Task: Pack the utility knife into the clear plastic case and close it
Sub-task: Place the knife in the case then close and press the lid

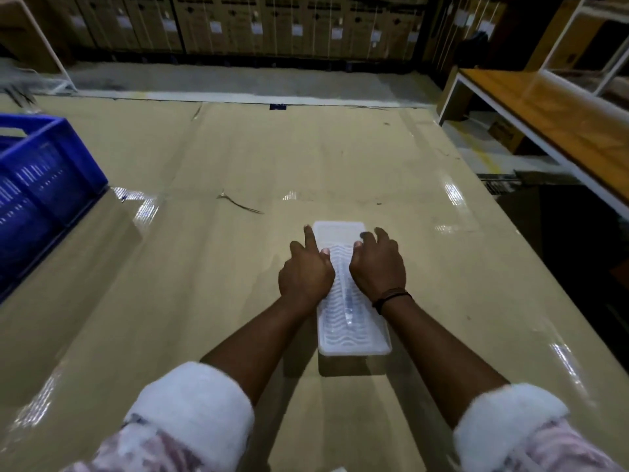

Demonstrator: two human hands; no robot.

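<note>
A long clear plastic case (354,338) with a wavy ribbed lid lies lengthwise on the table in front of me, lid down. Through the lid I make out a dark slim shape, the utility knife (349,306), lying along the case's middle. My left hand (306,272) rests on the case's left edge, thumb on the lid, index finger pointing away. My right hand (379,264) presses on the right edge with curled fingers near the far end. Both hands cover the case's middle sides.
The table (211,253) is covered in glossy beige taped cardboard. A blue plastic crate (41,178) stands at the left edge. A wooden bench with a white frame (561,117) stands at the right, beyond a dark gap. Stacked cartons line the back wall.
</note>
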